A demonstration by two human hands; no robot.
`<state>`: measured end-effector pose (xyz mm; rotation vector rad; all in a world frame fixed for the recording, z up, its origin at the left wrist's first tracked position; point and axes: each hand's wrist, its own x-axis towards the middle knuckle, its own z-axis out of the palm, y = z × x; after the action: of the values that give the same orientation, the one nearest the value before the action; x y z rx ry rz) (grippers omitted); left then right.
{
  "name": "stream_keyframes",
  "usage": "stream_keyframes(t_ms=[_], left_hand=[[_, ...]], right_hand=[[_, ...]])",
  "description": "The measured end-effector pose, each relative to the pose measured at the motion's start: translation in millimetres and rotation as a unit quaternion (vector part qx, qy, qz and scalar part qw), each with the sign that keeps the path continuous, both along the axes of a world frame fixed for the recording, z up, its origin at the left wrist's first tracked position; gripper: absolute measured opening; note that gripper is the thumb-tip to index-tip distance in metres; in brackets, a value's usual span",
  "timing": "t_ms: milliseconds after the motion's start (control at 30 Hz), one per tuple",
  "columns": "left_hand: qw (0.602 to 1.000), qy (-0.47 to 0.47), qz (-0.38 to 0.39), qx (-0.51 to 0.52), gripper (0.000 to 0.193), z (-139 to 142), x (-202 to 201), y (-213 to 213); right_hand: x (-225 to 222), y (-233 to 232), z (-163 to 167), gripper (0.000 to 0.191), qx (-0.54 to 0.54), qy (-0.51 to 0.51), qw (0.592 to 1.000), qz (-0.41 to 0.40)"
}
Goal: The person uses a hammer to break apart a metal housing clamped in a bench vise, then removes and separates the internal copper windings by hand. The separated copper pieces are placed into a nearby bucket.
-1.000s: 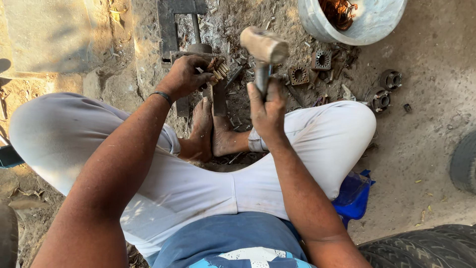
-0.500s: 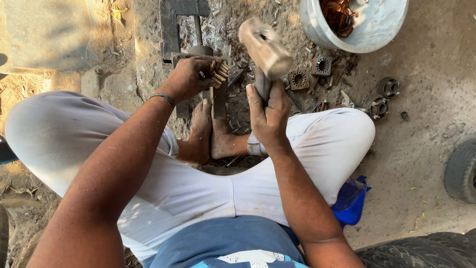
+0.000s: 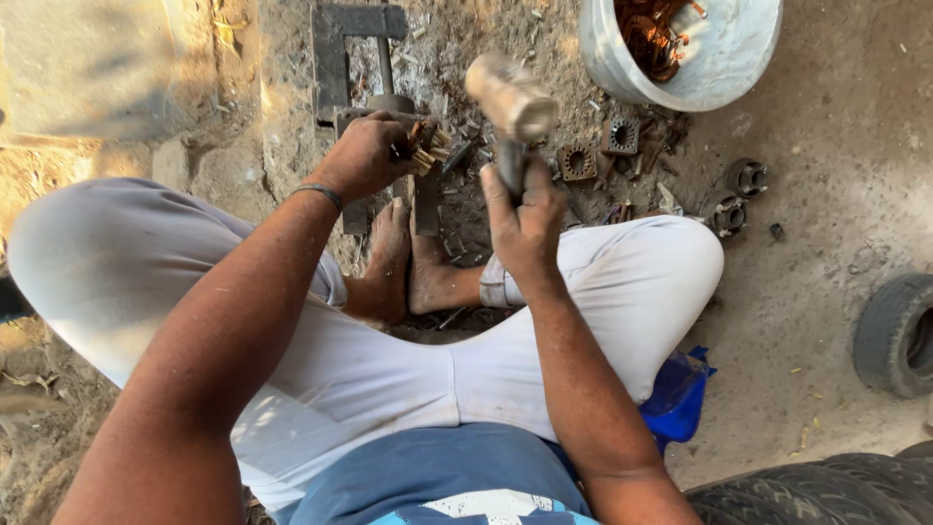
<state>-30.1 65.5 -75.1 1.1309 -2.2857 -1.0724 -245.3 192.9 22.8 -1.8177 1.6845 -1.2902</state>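
Left hand (image 3: 362, 156) fingers wrapped tight around a copper-wound part (image 3: 426, 146), pinned on the metal block (image 3: 389, 112) in front of the bare feet. Right hand (image 3: 525, 219) fingers clenched on the hammer (image 3: 510, 97), head raised, blurred. Likely risks: a glancing blow onto the left knuckles, chips thrown toward the feet. No labels visible; pale bucket (image 3: 719, 68) top right, blue bag (image 3: 675, 394) beside the right thigh.

the right hand (image 3: 526, 216) grips a hammer (image 3: 512, 102) by its handle, the blurred head raised above the fist. just left of it the left hand (image 3: 362, 156) closes on a small part with copper wire ends (image 3: 425, 146), pressed onto a dark metal block (image 3: 389, 117). beyond the hammer lie square metal cores (image 3: 577, 161) and a pale bucket (image 3: 724, 73).
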Motion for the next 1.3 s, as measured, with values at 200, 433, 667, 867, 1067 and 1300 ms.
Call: stream_keyframes(t_ms=[200, 433, 667, 867, 1067, 1300], left_hand=[[0.999, -0.002, 0.012, 0.044, 0.022, 4.9, 1.1, -0.7], [1.0, 0.014, -0.01, -0.018, 0.02, 12.9, -5.6, -4.9], [1.0, 0.009, -0.019, 0.022, 0.032, 8.8, 0.9, -3.4], [0.995, 0.088, -0.028, -0.026, 0.039, 12.5, 4.0, -3.2], [0.997, -0.001, -0.006, 0.074, 0.023, 5.6, 0.1, -5.0], [0.997, 0.014, 0.01, 0.073, 0.028, 10.7, 7.2, -1.1]], right_hand=[[17.3, -5.9, -45.4, 0.021, 0.034, 0.003, 0.999, 0.014], [-2.8, -10.9, -40.7, 0.028, 0.314, -0.063, 0.935, -0.149], [5.2, -7.5, -17.0, 0.026, -0.017, -0.058, 0.998, -0.036], [20.6, -2.9, -45.1, 0.031, 0.314, 0.139, 0.939, 0.004], [7.6, -3.2, -18.9, 0.028, 0.128, 0.04, 0.991, 0.0], [16.2, 2.2, -56.8, 0.035, 0.07, -0.09, 0.993, -0.007]])
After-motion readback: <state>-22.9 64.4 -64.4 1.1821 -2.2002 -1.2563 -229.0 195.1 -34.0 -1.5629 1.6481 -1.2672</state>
